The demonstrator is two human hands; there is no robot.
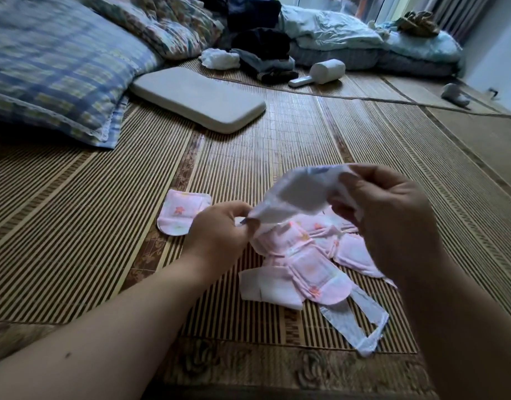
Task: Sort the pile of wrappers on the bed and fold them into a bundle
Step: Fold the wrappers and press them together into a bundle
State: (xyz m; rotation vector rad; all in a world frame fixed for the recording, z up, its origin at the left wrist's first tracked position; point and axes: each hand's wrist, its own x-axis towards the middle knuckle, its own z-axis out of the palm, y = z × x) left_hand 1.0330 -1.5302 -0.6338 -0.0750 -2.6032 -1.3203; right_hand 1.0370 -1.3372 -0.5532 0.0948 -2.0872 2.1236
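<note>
A pile of pink flower-printed wrappers (312, 267) lies on the bamboo mat (104, 226) in front of me, with white strips trailing toward the near edge. A single pink wrapper (180, 216) lies flat to the left of the pile, apart from it. Above the pile I hold a pale white wrapper (300, 194) stretched between both hands. My left hand (219, 235) pinches its lower left end. My right hand (392, 217) grips its upper right end and hides part of the pile.
A blue plaid pillow (55, 70) and a flat grey pad (199, 96) lie at the back left. Dark folded clothes (263, 50), a white lint roller (320, 72) and light blue bedding (364, 39) sit along the far side.
</note>
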